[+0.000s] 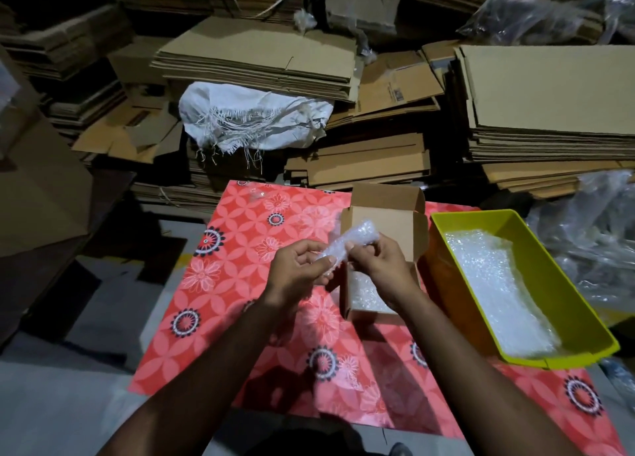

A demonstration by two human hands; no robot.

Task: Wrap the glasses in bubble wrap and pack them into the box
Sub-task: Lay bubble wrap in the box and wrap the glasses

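Slanting up-right, bubble-wrapped bundle (pixel 347 246) held by both hands.

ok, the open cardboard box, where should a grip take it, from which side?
Take the cardboard box by its left side wall, from the left. The yellow bin crowds its right side, the lid stands up at the far end, and bubble wrap already lies inside.

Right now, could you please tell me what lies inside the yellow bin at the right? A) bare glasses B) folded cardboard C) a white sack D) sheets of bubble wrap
D: the yellow bin holds flat sheets of bubble wrap, while both hands hold a wrapped bundle over the cardboard box.
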